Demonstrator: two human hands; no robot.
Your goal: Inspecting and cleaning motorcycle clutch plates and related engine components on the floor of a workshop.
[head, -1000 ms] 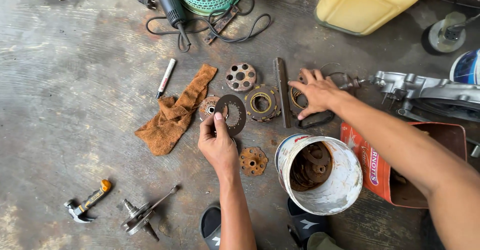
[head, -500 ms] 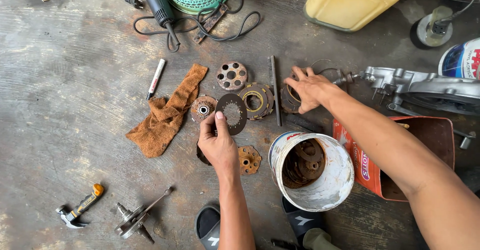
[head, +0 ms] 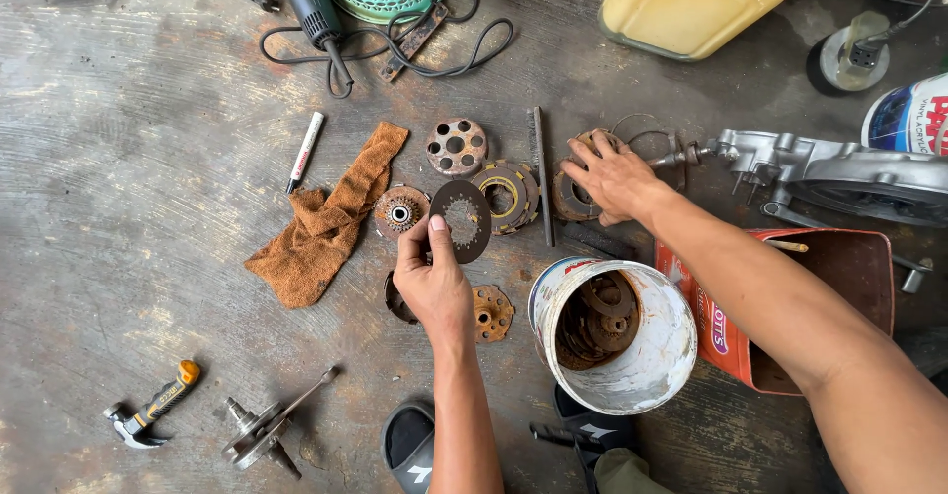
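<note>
A dark, ring-shaped metal plate (head: 461, 220) was pinched at its edge between thumb and fingers of the left hand (head: 434, 282), held just left of the white bucket (head: 632, 375). The right hand (head: 610, 176) was spread flat, gripping nothing, on a rusty disc (head: 571, 198) above the bucket. The oily plate could probably be dropped — the grip was slight. One brown rag (head: 326, 222), one hammer (head: 148, 415) and one marker (head: 305, 148) were counted left of the bucket.
</note>
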